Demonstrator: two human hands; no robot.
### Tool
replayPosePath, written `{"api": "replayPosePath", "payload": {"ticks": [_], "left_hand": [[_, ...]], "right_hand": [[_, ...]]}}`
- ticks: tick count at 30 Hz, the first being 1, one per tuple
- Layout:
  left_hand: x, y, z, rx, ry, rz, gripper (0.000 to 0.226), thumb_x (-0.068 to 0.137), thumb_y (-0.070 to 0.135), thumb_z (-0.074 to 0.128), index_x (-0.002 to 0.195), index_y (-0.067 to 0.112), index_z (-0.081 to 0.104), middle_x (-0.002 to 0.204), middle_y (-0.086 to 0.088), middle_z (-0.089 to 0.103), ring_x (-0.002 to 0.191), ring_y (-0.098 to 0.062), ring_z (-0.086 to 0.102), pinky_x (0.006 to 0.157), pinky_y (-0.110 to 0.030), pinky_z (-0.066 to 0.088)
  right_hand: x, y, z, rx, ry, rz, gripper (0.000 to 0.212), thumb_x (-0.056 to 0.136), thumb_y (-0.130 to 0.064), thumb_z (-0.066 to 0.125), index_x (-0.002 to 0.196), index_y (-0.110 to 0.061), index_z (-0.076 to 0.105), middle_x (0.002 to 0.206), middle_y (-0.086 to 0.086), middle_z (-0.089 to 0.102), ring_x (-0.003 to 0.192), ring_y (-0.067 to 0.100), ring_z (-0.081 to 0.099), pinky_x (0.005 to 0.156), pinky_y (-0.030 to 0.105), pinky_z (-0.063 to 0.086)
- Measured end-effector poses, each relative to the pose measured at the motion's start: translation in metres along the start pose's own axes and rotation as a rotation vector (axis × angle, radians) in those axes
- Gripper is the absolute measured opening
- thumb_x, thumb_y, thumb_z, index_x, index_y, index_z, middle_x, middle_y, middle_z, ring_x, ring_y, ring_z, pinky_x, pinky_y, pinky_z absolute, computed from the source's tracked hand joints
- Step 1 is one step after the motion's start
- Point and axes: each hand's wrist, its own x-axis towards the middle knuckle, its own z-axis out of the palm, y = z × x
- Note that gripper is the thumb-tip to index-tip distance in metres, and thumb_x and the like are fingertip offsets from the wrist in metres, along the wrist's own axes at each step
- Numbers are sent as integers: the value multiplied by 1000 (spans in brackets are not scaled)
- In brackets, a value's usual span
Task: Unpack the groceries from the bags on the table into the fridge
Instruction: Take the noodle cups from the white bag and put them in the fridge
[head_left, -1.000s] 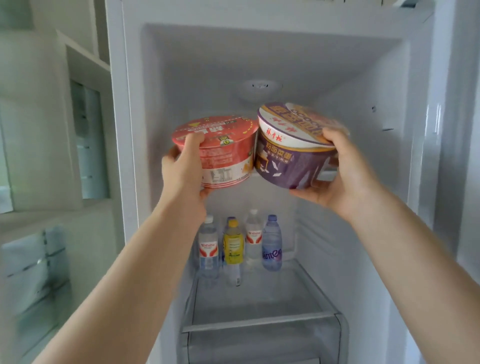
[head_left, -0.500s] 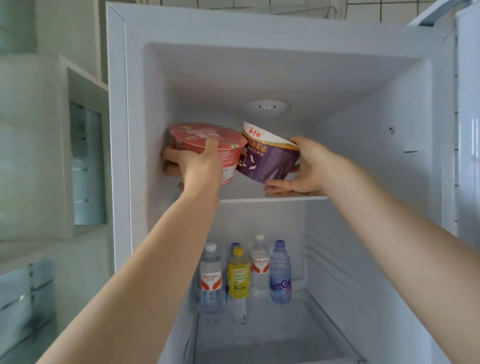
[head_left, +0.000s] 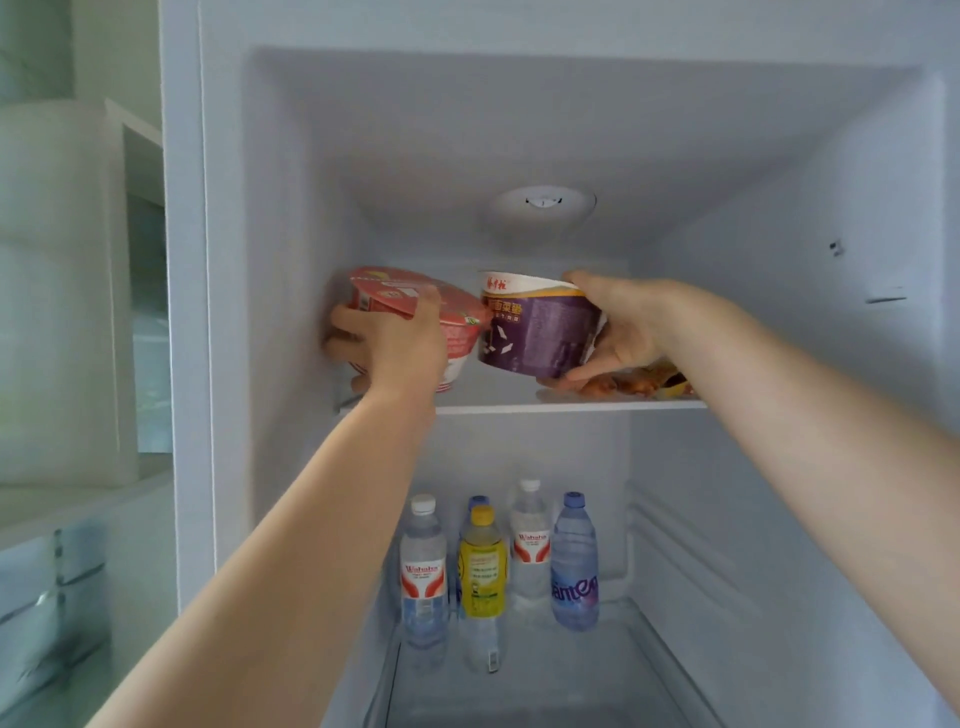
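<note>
I face the open fridge (head_left: 857, 171). My left hand (head_left: 395, 345) grips a red instant-noodle bowl (head_left: 457, 322) at the left end of the top shelf (head_left: 498, 409), close to the left wall. My right hand (head_left: 618, 325) grips a purple instant-noodle bowl (head_left: 535, 332), thumb under its base and fingers over its rim. The purple bowl is tilted and sits just above the shelf, touching the red bowl's side. Whether the red bowl rests on the shelf is hidden by my hand.
An orange-yellow food packet (head_left: 641, 384) lies on the top shelf under my right wrist. Several bottles stand on the lower shelf: two water bottles with red labels (head_left: 423, 571), a yellow one (head_left: 483, 566) and a blue-labelled one (head_left: 574, 566). A white cabinet (head_left: 78, 291) stands to the left.
Both hands have pushed the two bowls deeper into the top shelf and lower toward it. The view has moved closer to the fridge.
</note>
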Motion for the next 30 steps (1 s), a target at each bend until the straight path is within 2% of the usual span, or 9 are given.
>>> {"api": "replayPosePath", "payload": {"ticks": [4,6,9,14,17,20,24,28,30], "left_hand": [[14,-3,2,164,-56,4,95,78,61,62,142,12,10,142,-24,31,124,-44,45,105,-50,39],[24,-3,3,183,-92,-1,115,57,76,54,142,17,2,138,-26,42,114,-46,55,98,-54,45],[50,-16,13,274,-125,22,131,39,80,43,143,16,-5,135,-25,48,111,-46,58,98,-56,45],[2,-4,-3,747,-93,174,107,76,57,66,150,11,4,143,-27,31,129,-44,34,111,-47,25],[-4,-10,-5,1022,-13,373,109,77,50,70,148,-2,5,142,-30,28,131,-42,27,108,-45,24],[5,-8,-7,1008,-11,474,115,74,47,76,150,4,0,143,-29,24,128,-43,29,106,-44,29],[10,-2,-6,1004,-132,484,124,73,48,78,152,26,-14,156,-22,-1,132,-48,27,105,-46,34],[17,-9,0,1066,-200,415,102,73,52,76,148,21,14,152,-18,11,129,-47,32,100,-42,39],[21,-12,2,1079,-206,416,90,74,52,75,141,17,27,146,-17,21,126,-46,35,97,-41,41]], "right_hand": [[-5,-2,-4,-179,91,-29,47,97,-50,40,111,-6,47,90,27,63,67,41,70,59,50,58],[-7,-3,-5,-274,142,-43,47,98,-50,37,107,-4,41,77,28,60,50,37,67,49,45,56],[-4,-6,-5,-434,192,-31,56,93,-58,35,112,-6,38,71,30,67,50,32,68,51,40,58],[3,-10,-4,-526,226,-44,61,89,-57,37,117,-4,47,61,20,69,44,24,66,44,29,57],[3,-12,-1,-558,240,-71,52,89,-54,37,107,-7,52,54,15,67,39,19,63,39,23,52],[3,-15,3,-596,250,-85,51,89,-53,34,104,-8,52,50,11,65,37,16,61,40,19,50],[10,-13,7,-683,283,-128,59,92,-62,30,104,-10,54,76,12,64,62,21,62,56,24,50],[22,-7,3,-723,373,-194,83,88,-69,36,145,-9,31,142,17,43,120,38,50,92,42,46],[24,-8,1,-708,348,-256,87,87,-70,41,150,-15,19,152,12,30,129,40,41,100,46,42]]}}
